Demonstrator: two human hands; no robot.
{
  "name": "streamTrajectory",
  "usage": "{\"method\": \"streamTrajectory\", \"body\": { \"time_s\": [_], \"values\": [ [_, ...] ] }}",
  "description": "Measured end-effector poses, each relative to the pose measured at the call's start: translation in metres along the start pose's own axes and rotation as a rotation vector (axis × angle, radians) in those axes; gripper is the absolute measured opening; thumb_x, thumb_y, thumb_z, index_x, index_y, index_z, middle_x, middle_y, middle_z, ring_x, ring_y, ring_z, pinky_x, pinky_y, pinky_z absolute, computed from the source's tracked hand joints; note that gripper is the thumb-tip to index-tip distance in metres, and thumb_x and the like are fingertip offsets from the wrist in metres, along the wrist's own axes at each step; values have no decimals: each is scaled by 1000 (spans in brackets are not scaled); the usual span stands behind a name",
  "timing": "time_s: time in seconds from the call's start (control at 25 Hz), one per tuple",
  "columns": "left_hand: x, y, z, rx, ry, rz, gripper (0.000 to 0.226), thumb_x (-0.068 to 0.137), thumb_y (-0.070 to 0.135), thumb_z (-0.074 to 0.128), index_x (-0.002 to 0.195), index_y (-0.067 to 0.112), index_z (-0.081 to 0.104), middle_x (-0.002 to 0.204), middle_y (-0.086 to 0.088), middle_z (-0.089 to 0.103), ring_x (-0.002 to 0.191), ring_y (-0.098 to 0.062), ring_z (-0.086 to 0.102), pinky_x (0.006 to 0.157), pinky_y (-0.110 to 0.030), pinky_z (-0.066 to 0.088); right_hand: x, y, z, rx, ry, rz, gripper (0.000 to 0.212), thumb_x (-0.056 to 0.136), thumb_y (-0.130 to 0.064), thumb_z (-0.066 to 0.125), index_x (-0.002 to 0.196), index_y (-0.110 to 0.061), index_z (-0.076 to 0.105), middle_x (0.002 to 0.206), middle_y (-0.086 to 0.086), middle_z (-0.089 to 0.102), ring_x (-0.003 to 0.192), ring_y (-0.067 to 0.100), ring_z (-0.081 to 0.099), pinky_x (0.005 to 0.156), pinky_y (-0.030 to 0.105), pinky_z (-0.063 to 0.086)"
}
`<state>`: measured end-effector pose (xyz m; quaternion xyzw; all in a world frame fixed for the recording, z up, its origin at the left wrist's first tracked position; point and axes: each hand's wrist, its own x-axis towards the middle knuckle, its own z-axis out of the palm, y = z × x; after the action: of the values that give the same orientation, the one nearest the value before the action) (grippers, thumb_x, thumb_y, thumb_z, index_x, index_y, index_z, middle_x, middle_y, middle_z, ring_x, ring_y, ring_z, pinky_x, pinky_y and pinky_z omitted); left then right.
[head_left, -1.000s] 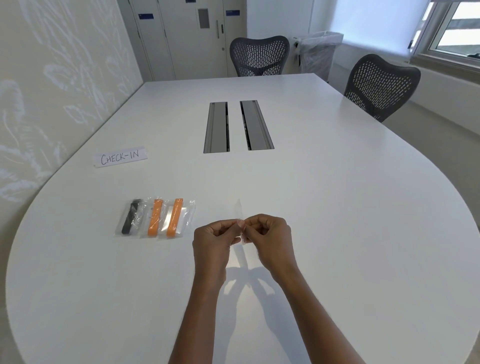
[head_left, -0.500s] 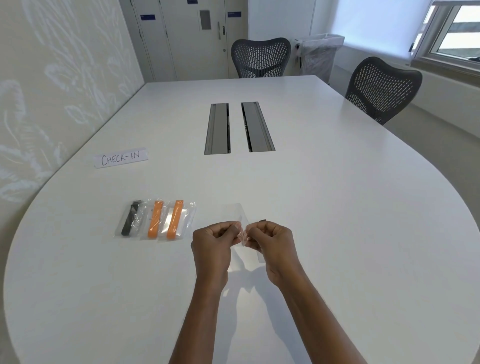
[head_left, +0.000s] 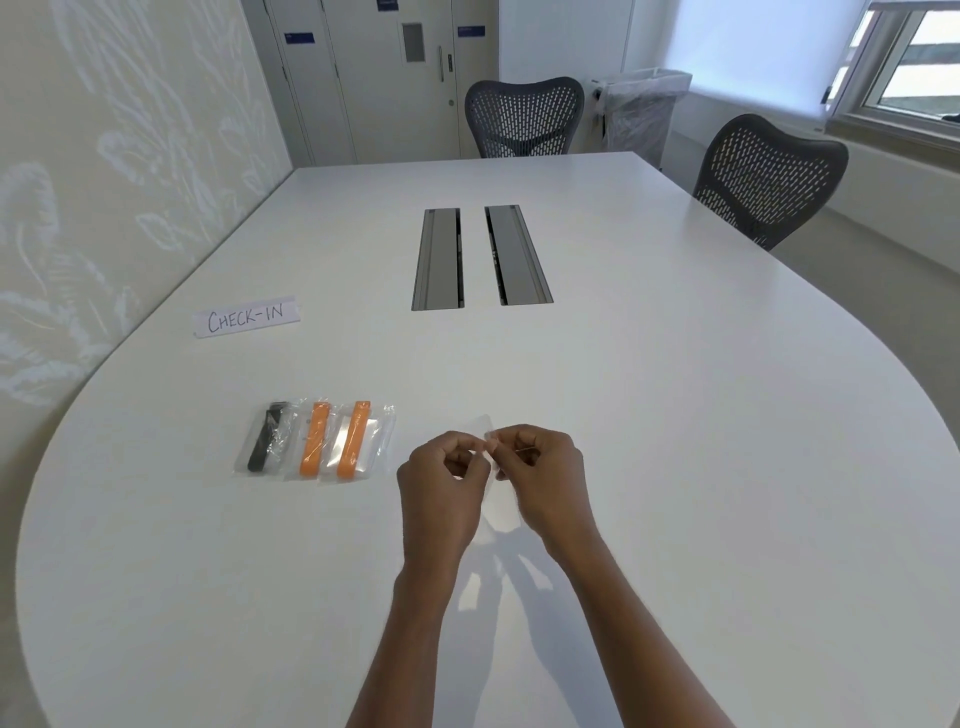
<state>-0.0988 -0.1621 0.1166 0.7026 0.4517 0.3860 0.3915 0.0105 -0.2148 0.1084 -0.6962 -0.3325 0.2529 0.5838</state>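
Hands close to the body, just over the worktop; left hand and right hand both curled, thumb and forefinger of each pinching the upper edge of one clear plastic pouch; fingertips almost meet at the pinch. Pouch hangs between the two hands, its lower part drooping toward the wrists, one corner poking up past the knuckles; looks empty, though too transparent to be sure. Likely step: parting the mouth of the pouch. Handling, as a judgement: featherlight, limp, slick film; layers probably cling together; no stiffness to push against; best taken at the very rim, one layer per hand, eased apart gently; a hard tug could stretch or tear it.

Beyond and to the left, three sealed packets side by side on the worktop: black strap packet, first orange packet, second orange packet, edges overlapping slightly. Farther out, paper label reading CHECK-IN; mid-worktop, two grey cable hatches; at the far end and the right edge, mesh chairs; lined bin behind them.
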Motion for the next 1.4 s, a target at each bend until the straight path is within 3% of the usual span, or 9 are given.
{"method": "streamTrajectory", "body": {
  "time_s": [0.32,0.44,0.56,0.64,0.84,1.04,1.12,1.28,1.4],
  "values": [
    [1,-9,5,86,47,102,17,91,5,75,102,15,82,90,7,78,78,-1,70,72,-6,51,4,1,0,-242,-27,-63,22,98,-12,61,78,-11,71,67,7,69,63,29,63,60,40,53],
    [2,-8,4,120,153,97,17,89,2,78,104,10,81,95,0,77,75,1,66,70,2,46,2,2,-2,-305,79,-64,23,100,-13,58,79,-8,66,67,8,66,55,18,49,55,34,45],
    [6,-5,0,94,239,127,17,91,2,76,106,9,80,98,-2,77,77,-7,68,71,0,48,-3,-3,-2,-198,67,-38,7,99,-22,68,93,-19,66,70,2,69,59,15,62,60,28,53],
    [6,-2,0,60,269,131,19,93,2,73,109,10,79,99,-2,76,79,-10,70,72,-3,50,-8,-6,4,-153,-22,-6,11,94,-24,74,96,-20,64,72,4,72,63,16,69,64,28,57],
    [3,-2,4,-47,205,60,22,94,8,75,113,18,77,92,6,75,80,0,71,71,-8,53,-12,-8,12,-32,-4,43,10,96,-11,68,90,-5,63,73,8,74,64,22,74,68,40,64],
    [2,-4,5,-95,241,10,18,93,5,74,107,16,79,85,10,75,80,4,71,68,-6,52,-16,-10,19,58,-15,71,4,100,-11,63,99,-7,61,88,13,73,70,25,75,62,27,61],
    [3,-5,4,-82,249,11,18,92,3,74,105,15,78,84,6,75,75,0,71,68,-5,51,-15,-10,19,32,-20,73,5,98,-8,64,97,-4,60,84,15,73,68,27,74,61,29,59],
    [5,-10,6,62,250,69,24,88,-5,72,104,12,77,89,1,71,75,-8,70,68,-4,49,-14,0,20,-82,74,91,13,86,-7,65,86,-7,53,77,15,67,66,29,71,63,45,58],
    [5,-14,8,125,239,83,25,90,-6,69,108,10,76,99,-1,69,77,-13,69,69,-6,46,-12,2,17,-97,8,78,12,90,-8,66,86,-7,55,76,14,69,64,26,71,63,42,58]
  ]
}}
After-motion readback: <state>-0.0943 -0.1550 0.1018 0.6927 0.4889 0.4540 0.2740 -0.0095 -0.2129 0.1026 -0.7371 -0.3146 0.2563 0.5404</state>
